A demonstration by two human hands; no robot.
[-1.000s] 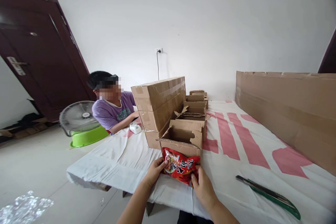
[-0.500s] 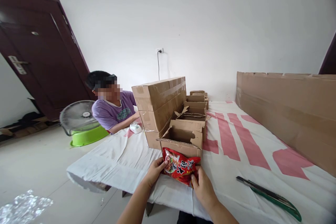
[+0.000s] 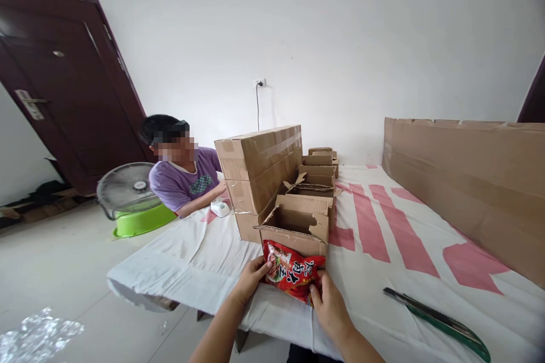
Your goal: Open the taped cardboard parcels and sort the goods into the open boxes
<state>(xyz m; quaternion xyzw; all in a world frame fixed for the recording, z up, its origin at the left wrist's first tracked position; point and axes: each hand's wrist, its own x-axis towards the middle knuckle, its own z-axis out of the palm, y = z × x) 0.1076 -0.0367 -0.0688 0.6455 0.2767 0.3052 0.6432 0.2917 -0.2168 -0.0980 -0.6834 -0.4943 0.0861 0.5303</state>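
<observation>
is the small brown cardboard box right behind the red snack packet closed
No, the small brown cardboard box behind the red snack packet has its top flaps standing open.

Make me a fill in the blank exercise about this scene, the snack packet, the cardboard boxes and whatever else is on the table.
1. The left hand and the right hand together hold a ____ packet.
2. Just behind the packet stands a small cardboard box whose top flaps are ____.
3. The long green tool lies on the table to the ____ of both hands.
4. Another person in a purple shirt sits near a fan and a ____ basin.

Missing words: red; open; right; green.
</observation>
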